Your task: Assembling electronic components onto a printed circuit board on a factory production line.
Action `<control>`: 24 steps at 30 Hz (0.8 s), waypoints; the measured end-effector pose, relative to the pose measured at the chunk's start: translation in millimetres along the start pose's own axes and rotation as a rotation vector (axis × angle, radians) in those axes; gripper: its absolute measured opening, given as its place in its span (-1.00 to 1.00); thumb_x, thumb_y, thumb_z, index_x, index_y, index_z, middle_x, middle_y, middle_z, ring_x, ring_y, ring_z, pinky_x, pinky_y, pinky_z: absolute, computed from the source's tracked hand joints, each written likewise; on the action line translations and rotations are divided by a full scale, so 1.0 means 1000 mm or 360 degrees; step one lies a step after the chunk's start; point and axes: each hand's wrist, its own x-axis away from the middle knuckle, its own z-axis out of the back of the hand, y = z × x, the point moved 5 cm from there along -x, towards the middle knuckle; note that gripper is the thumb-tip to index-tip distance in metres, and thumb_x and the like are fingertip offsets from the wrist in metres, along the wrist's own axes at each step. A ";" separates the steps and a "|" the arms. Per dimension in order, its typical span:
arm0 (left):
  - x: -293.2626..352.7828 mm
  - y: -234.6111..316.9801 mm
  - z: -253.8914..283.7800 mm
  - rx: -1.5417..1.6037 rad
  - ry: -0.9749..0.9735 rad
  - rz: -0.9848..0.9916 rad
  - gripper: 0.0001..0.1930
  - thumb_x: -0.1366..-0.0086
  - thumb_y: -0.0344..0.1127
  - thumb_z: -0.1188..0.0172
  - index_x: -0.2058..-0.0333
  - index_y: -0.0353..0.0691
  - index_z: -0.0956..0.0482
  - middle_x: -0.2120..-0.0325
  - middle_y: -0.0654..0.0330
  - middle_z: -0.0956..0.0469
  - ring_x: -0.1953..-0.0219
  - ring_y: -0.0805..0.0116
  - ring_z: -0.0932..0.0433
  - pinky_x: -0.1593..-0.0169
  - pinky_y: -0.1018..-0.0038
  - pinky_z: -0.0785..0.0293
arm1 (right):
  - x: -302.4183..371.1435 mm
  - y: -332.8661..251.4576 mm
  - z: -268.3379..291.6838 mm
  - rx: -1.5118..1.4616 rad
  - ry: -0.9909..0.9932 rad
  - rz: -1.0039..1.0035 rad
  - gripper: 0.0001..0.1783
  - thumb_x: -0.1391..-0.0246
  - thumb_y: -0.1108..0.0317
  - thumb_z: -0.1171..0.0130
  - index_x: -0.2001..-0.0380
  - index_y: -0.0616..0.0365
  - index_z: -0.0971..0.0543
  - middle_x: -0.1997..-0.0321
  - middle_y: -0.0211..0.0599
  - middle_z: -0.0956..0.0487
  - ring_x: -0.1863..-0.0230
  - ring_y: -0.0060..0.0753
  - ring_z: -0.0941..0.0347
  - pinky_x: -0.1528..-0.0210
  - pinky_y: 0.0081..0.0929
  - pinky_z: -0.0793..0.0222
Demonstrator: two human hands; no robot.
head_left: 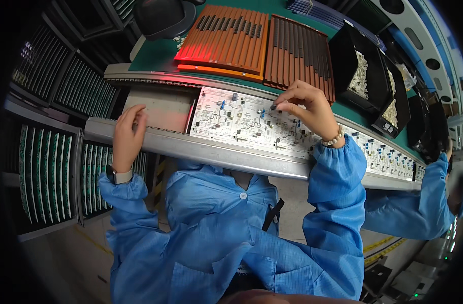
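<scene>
My right hand (307, 106) is over a white circuit board panel (219, 129) lying in the metal conveyor track. Thumb and forefinger pinch a small dark component (273, 107), whose exact kind is too small to tell. Standing on the panel are blue parts (263, 113) and a dark cylindrical capacitor (235, 96). My left hand (130, 134) hovers at the track's left part, beside the panel's left end, fingers loosely apart with nothing in them. Under it and to its right lies a bare grey-beige stretch of the track (163, 109).
Beyond the track lie an orange slotted rack of dark parts (226, 38) and a brown one (298, 55). Black bins (358, 76) hold pale parts. Board racks (46, 172) stand at left. More boards (386, 159) continue rightward, near a co-worker's blue sleeve (419, 202).
</scene>
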 end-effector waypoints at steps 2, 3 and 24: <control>0.012 -0.009 0.005 -0.0180 0.0170 0.0046 -0.80 -0.33 -0.38 -0.08 0.13 -0.31 -0.56 0.29 0.08 -0.58 0.25 0.10 -0.53 0.08 0.30 -0.40 | -0.003 -0.004 -0.009 -0.0028 -0.0058 -0.0015 -0.87 -0.08 0.41 -0.33 0.31 0.20 -0.70 0.34 -0.39 -0.51 0.35 -0.59 -0.47 0.35 -0.61 -0.46; 0.013 -0.007 0.004 -0.0166 0.0174 0.0067 -0.80 -0.33 -0.38 -0.08 0.13 -0.31 -0.56 0.29 0.08 -0.58 0.25 0.10 -0.53 0.08 0.30 -0.40 | -0.004 -0.010 -0.016 -0.0061 -0.0101 -0.0030 -0.86 -0.11 0.40 -0.31 0.27 0.21 -0.69 0.32 -0.38 -0.52 0.32 -0.58 -0.49 0.35 -0.60 -0.48; 0.018 -0.007 0.004 -0.0229 0.0301 -0.0039 -0.72 -0.20 -0.38 -0.12 0.11 -0.30 -0.57 0.20 0.07 -0.57 0.12 0.05 -0.49 0.03 0.21 -0.35 | -0.054 -0.087 -0.134 0.0679 -0.0580 0.0502 -0.82 0.14 0.38 -0.42 0.42 0.10 -0.62 0.45 -0.35 -0.57 0.36 -0.26 -0.49 0.18 -0.35 -0.33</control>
